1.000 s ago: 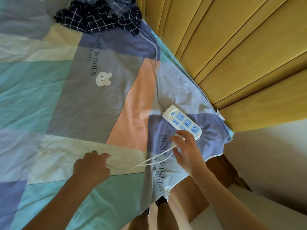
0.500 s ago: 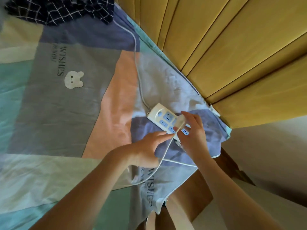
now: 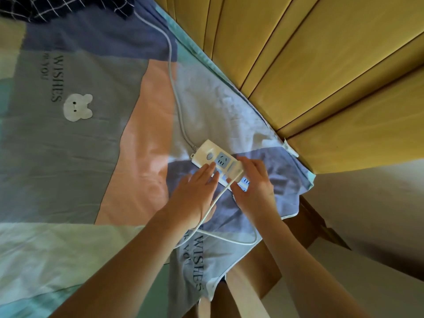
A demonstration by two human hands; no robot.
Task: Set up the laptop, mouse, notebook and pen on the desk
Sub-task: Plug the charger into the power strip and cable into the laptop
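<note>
1. On the patchwork bedsheet (image 3: 68, 157), at about 4 o'clock from the white bear patch (image 3: 77, 107), lies a white power strip (image 3: 210, 154) with blue sockets.
2. Left hand (image 3: 195, 193) rests flat, fingers straight, fingertips touching the strip's near edge.
3. Right hand (image 3: 254, 182) has its fingers curled round a white plug (image 3: 236, 169) set against the strip; whether it is seated in a socket cannot be told.
4. White charger cable (image 3: 213, 207) trails from the plug toward 7 o'clock, passing over the left wrist, then loops back toward 3 o'clock.
5. Grey strip cord (image 3: 171, 72) runs off toward 11 o'clock, to a dark checked cloth (image 3: 62, 6).
6. Yellow padded headboard (image 3: 321, 65) fills the 1 o'clock corner.
7. Laptop, mouse, notebook and pen are out of view.
</note>
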